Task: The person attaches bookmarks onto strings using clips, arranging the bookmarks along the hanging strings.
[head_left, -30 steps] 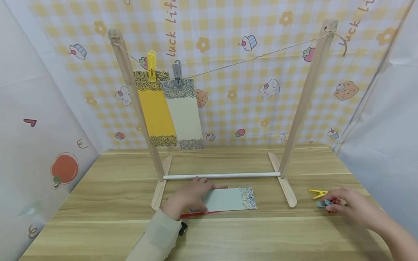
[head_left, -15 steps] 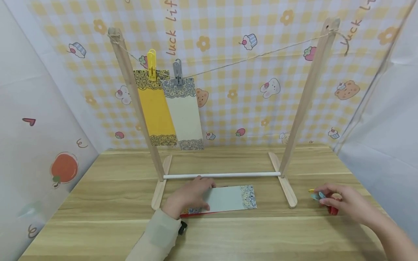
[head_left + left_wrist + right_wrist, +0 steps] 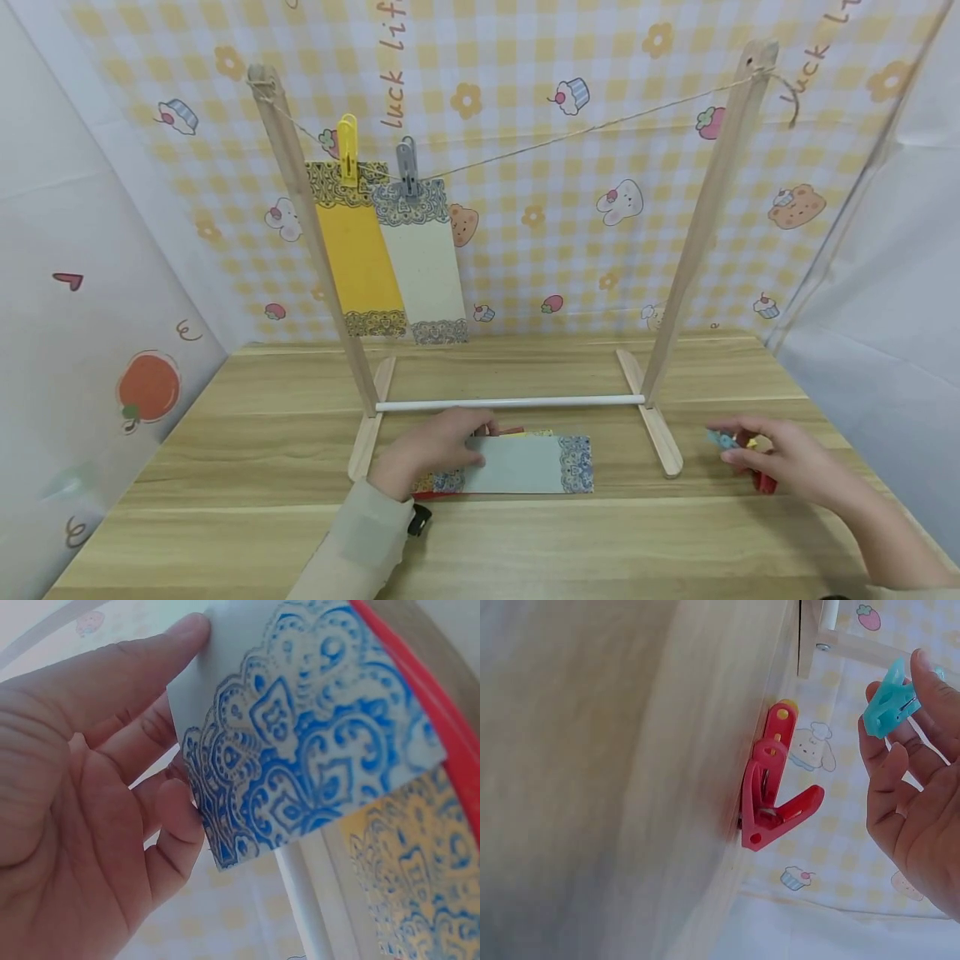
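My left hand (image 3: 435, 448) pinches the near-left part of a pale blue-grey card (image 3: 513, 467) with blue lace-patterned ends. Its thumb lies on the card's face and fingers are behind, as the left wrist view shows. Under it, red and yellow patterned cards (image 3: 420, 862) peek out. At the right, my right hand (image 3: 798, 462) holds a turquoise clothespin (image 3: 891, 706) between thumb and fingers, just above the table. Red clothespins (image 3: 776, 814) lie below that hand, with a bit of a yellow one (image 3: 790, 706) beside them, mostly hidden.
A wooden rack with a left post (image 3: 307, 217), a right post (image 3: 701, 233) and a white bottom bar (image 3: 517, 403) stands behind the cards. From its string (image 3: 540, 150) hang a yellow card (image 3: 363, 262) and a cream card (image 3: 426, 271), under yellow (image 3: 347, 150) and grey (image 3: 407, 167) clothespins.
The right hand has picked up the turquoise clothespin and moved slightly left with it, off the red and yellow ones. The pale card in the left hand has shifted slightly from the stack.
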### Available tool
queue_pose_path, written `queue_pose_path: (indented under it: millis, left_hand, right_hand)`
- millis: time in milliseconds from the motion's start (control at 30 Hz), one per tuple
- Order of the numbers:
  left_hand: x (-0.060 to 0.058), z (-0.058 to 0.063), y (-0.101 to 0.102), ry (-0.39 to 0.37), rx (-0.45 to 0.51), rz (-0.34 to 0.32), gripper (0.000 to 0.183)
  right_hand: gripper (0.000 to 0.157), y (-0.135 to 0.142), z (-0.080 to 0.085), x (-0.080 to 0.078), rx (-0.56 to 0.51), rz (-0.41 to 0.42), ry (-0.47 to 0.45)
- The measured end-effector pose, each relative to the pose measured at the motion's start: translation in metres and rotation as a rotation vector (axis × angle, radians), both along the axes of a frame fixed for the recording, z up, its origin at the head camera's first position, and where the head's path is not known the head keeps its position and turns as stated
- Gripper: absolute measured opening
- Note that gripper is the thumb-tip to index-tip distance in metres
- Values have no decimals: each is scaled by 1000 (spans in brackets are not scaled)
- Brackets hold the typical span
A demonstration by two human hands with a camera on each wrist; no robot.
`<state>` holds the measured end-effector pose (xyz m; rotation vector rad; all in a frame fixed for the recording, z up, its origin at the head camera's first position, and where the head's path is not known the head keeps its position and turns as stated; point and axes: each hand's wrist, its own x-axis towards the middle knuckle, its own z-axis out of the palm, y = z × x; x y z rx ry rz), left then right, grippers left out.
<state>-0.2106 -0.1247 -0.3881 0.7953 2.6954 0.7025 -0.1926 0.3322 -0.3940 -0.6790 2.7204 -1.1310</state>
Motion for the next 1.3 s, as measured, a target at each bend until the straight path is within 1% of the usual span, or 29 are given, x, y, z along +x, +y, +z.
queue_pose_path:
  millis: [100, 167, 333, 467, 633, 733, 833, 967, 1167, 1300]
  left_hand:
    - [0, 2, 0, -17, 23, 5, 23]
    - [0, 2, 0, -26, 34, 6, 22]
    - [2, 4, 0, -34, 57, -3, 18]
    - [3, 5, 0, -31, 73, -5, 12]
    - [4, 8, 1, -38, 83, -4, 10]
    - [6, 11, 0, -37, 89, -3, 9]
    - [7, 14, -1, -31, 106, -12, 8]
    - [9, 18, -4, -18, 124, -24, 8]
    - [10, 21, -9, 44, 137, -25, 8]
    - [11, 25, -12, 52, 152, -14, 9]
  right_hand:
    - [39, -1, 0, -1, 1, 8, 46]
    - [40, -3, 1, -1, 14, 1, 57]
    - [43, -9, 5, -2, 40, -8, 42]
    - [45, -16, 8, -3, 27, -13, 6]
    - [41, -27, 14, -3, 3, -18, 32]
    - [40, -33, 17, -5, -10, -19, 24]
    - [38, -39, 20, -7, 10, -32, 48]
    - [36, -50, 22, -11, 30, -23, 129]
    - [34, -67, 30, -17, -18, 23, 171]
    - [41, -78, 36, -19, -56, 44, 201]
